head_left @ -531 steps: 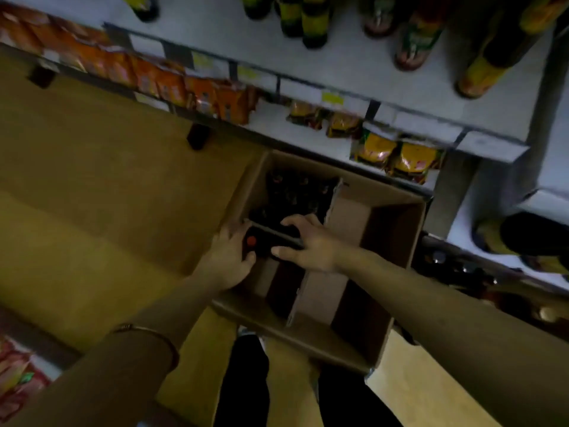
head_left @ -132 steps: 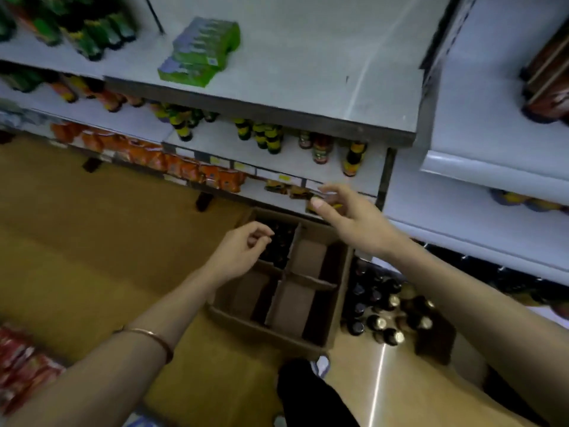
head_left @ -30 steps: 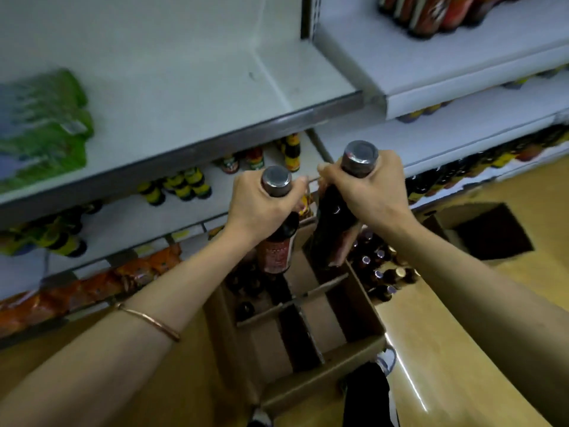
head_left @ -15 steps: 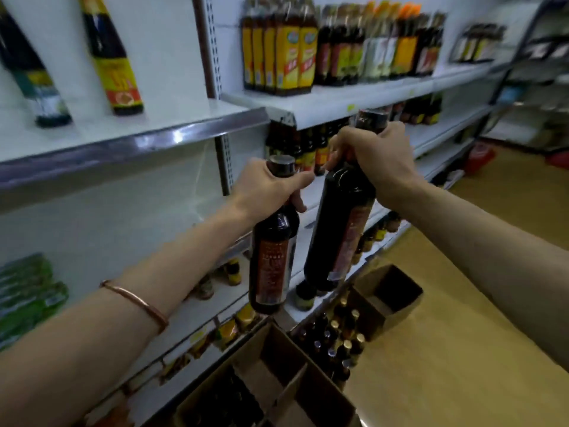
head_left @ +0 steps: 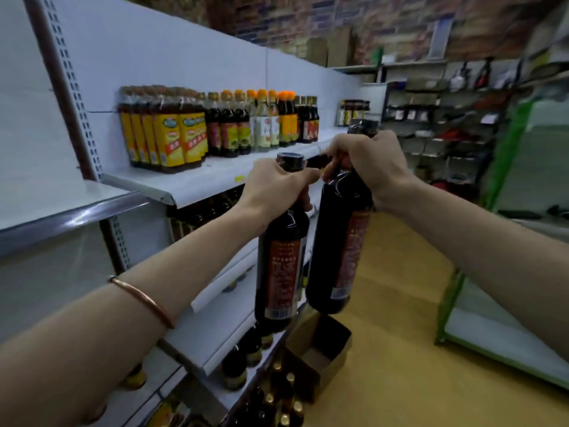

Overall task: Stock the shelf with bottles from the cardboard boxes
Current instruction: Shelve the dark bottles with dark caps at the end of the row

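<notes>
Both bottles now lifted from box level to shelf height, my left hand [head_left: 278, 186] clamped on one dark bottle [head_left: 281, 263], right hand [head_left: 368, 164] on the other [head_left: 340, 241], upper shelf [head_left: 197, 183] next

The aisle was dim and bluish, lit softly from overhead. A bright glint sat on the polished metal shelf edge [head_left: 70, 221], and faint highlights streaked the two dark glass bottles [head_left: 338, 241]. The far brick-patterned wall [head_left: 385, 23] was smeared with blur, and straight lines bowed at the edges.
</notes>
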The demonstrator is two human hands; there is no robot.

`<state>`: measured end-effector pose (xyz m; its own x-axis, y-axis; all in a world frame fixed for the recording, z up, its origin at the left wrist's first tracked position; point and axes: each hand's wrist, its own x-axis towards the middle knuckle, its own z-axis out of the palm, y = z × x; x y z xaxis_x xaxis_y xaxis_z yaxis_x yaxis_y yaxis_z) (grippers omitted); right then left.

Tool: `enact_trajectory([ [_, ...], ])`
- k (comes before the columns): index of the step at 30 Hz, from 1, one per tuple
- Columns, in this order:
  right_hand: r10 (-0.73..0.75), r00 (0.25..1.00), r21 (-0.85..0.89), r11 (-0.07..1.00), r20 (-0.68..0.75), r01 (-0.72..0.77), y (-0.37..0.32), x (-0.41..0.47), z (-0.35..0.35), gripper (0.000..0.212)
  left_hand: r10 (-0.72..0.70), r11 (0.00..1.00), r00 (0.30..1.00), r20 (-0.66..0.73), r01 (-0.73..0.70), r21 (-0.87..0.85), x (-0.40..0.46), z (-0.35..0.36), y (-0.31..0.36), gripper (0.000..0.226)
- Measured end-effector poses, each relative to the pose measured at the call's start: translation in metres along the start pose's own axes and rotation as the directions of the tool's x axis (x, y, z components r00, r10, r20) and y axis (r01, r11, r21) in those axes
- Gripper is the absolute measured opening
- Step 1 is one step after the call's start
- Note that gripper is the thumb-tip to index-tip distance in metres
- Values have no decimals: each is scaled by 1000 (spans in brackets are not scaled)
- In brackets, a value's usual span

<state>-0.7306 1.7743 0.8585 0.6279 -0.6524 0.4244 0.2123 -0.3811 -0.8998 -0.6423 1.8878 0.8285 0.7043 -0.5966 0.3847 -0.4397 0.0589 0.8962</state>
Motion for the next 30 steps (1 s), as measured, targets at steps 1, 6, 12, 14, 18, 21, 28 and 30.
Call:
enact_trajectory([
  [1, 2, 1000, -18, 1000, -21, -2, 2, 8, -11, 33, 5, 1000, 1000, 18, -5, 10, 9, 13, 3, 32],
  [6, -25, 999, -123, 992, -23, 22, 10, 48, -67, 26, 53, 999, 997, 51, -53, 3, 47, 72, 16, 31],
  [12, -38, 998, -129, 991, -50, 32, 29, 98, -115, 19, 69, 998, 993, 92, -68, -11, 100, 133, 14, 32],
  [14, -42, 997, -127, 991, -66, 33, 39, 118, -129, 17, 62, 998, 993, 104, -60, -25, 120, 151, 10, 32],
  [18, -36, 995, -139, 990, -88, 23, 64, 165, -155, 16, 60, 998, 990, 131, -57, -25, 170, 188, -1, 33],
  [21, -32, 993, -153, 988, -113, 14, 88, 206, -174, 16, 79, 996, 987, 138, -74, -46, 215, 216, -12, 36],
  [28, -61, 976, -184, 983, -209, 22, 122, 309, -218, 29, 140, 983, 976, 164, -118, -140, 332, 276, -27, 29],
  [30, -55, 968, -191, 982, -243, 8, 131, 337, -231, 26, 150, 981, 970, 190, -123, -148, 360, 296, -31, 36],
])
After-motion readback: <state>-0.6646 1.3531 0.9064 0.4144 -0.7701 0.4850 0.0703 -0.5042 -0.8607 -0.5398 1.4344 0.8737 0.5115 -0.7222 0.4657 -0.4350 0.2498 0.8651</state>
